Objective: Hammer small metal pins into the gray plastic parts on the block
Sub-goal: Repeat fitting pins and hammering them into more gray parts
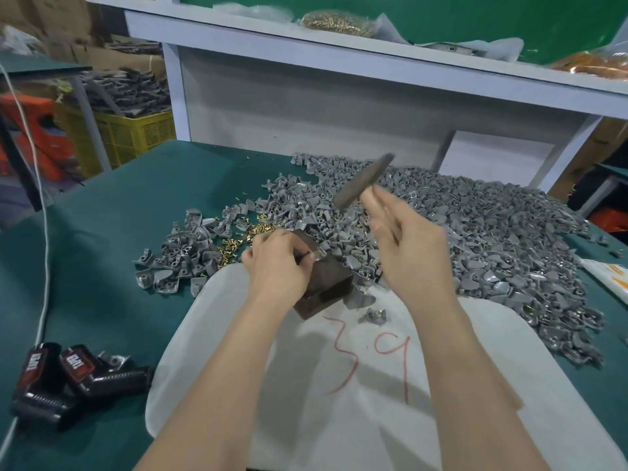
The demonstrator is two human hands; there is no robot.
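Behind the block (329,282), heaped gray parts (475,232) and loose brass pins (238,240)

Blurred hammer (363,180) above block (331,277); left hand (275,263), perhaps pin (307,254)

Gray plastic parts (475,226) and brass-yellow pins (238,237) lie on a teal table (102,266); the white sheet (339,385) bears red marks.

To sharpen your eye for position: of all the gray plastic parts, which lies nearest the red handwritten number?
The lone gray part on the white sheet, just above the red number. The others lie farther back, by the block or heaped on the table.
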